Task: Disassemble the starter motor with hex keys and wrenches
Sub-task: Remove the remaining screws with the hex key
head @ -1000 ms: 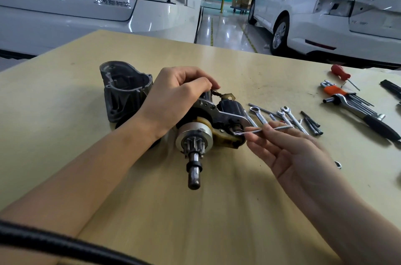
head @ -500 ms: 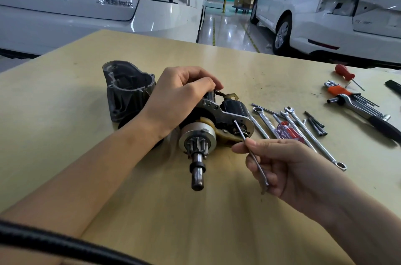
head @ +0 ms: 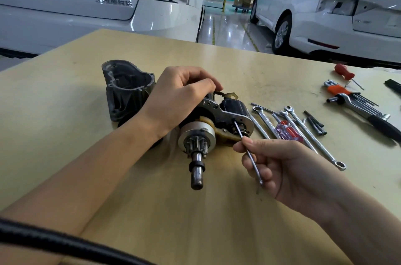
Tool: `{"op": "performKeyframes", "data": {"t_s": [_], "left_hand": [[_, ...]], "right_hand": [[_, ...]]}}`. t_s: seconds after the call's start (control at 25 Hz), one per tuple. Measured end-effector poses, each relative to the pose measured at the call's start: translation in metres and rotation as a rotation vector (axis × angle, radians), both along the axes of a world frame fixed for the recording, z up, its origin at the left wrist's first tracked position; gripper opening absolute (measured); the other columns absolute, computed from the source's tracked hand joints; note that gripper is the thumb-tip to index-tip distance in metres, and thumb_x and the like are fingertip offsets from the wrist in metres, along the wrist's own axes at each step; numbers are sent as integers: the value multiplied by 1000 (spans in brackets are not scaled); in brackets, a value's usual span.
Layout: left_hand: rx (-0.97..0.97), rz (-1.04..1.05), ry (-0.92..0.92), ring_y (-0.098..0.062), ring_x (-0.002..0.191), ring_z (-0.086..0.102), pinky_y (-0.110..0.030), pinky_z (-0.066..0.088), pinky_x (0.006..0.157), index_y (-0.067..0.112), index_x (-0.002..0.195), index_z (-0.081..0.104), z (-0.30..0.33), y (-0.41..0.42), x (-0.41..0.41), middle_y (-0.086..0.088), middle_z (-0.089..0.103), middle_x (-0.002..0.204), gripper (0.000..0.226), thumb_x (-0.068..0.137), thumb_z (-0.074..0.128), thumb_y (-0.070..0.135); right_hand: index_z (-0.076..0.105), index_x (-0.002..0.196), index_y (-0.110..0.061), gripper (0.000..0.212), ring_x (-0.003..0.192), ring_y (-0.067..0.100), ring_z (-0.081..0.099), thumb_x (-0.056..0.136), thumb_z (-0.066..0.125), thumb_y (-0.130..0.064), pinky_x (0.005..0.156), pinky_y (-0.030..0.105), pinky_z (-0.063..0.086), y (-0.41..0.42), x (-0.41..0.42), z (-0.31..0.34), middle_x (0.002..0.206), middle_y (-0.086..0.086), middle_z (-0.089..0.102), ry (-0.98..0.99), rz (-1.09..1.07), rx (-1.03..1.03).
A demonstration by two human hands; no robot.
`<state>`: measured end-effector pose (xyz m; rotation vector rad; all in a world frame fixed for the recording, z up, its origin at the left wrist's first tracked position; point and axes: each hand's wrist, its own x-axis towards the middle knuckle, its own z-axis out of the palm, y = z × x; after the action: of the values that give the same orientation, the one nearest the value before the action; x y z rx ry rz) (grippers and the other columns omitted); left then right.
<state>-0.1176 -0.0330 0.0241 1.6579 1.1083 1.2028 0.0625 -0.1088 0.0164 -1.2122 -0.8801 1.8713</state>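
Steel-plated at its near end, the starter motor (head: 208,121) lies on the yellowish table (head: 65,134) just beside its removed grey housing (head: 128,91), and is gripped from above by the left hand (head: 178,97), whose fingers are curled over the body. A slim hex key (head: 247,149) is pinched by thumb and fingers of the right hand (head: 280,165), its tip set at a fastener in the end plate (head: 236,119) beside the solenoid (head: 232,106). If the tip is not fully seated, or is tilted when turned, the socket could be rounded or the key could slip; seating depth cannot be judged.
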Motion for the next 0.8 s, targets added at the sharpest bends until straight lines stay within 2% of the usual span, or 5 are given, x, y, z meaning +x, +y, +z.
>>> {"op": "performKeyframes", "data": {"t_s": [0.12,0.28,0.52,0.8], "left_hand": [[-5,-8,-1,-15,70,63,-23,53,64,15,77,75,0,0,0,-16,70,82,25,89,55,4],[-10,-2,-15,-15,70,63,-24,52,65,14,76,75,0,0,-1,-16,70,82,25,88,56,5],[-21,-16,-29,-15,71,64,-24,53,67,16,73,75,0,0,-1,-15,70,81,21,73,54,20],[-9,-23,-18,-15,73,65,-23,54,66,15,73,76,1,1,-1,-15,70,81,22,73,54,20]], "right_hand": [[74,58,-9,11,32,4,48,57,70,-20,30,13,38,2,-1,1,53,4,60,3,-5,-35],[73,56,-10,12,31,3,45,53,72,-21,28,12,35,3,-3,1,53,5,60,-10,-12,-30],[72,56,-13,17,28,2,35,50,76,-29,25,11,23,3,-4,-2,56,3,60,-32,15,-1],[69,52,-9,17,25,2,35,46,77,-23,24,11,26,4,-5,0,51,4,57,51,-19,-56]]}}
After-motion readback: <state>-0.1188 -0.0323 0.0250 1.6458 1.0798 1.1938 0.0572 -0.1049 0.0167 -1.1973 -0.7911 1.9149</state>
